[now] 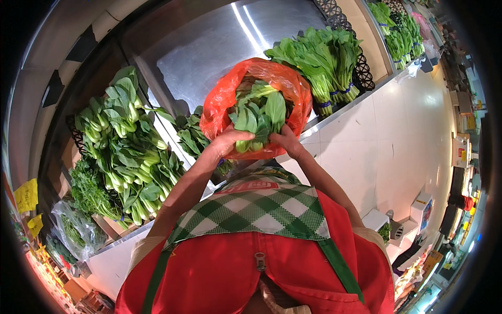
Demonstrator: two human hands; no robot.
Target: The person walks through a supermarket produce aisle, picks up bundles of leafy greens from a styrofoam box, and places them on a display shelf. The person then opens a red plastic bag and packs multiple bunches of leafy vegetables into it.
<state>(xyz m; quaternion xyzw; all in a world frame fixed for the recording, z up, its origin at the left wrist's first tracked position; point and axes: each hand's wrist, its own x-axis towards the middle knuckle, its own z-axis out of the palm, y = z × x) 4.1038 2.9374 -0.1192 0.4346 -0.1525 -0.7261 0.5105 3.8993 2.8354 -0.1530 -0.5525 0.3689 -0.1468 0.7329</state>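
An orange-red plastic bag point(215, 99) stands with its mouth open in front of me, at the edge of the metal counter. Inside it are leafy bok choy point(257, 112) with pale green stems toward me. My left hand point(230, 140) is closed on the near left of the bok choy, thumb over the stems. On the near right, my right hand point(285, 138) grips the same greens, with its fingers partly hidden by leaves and the bag. Both hands reach into the near side of the bag's mouth.
A stainless steel counter point(198, 47) lies beyond the bag. Piled bok choy point(130, 152) fills the left side, near curly greens point(91, 188) and a clear bag of greens point(76, 230). Tied leafy bunches point(324, 63) lie right against a black plastic grid point(364, 73). Pale floor tiles point(397, 136) extend right.
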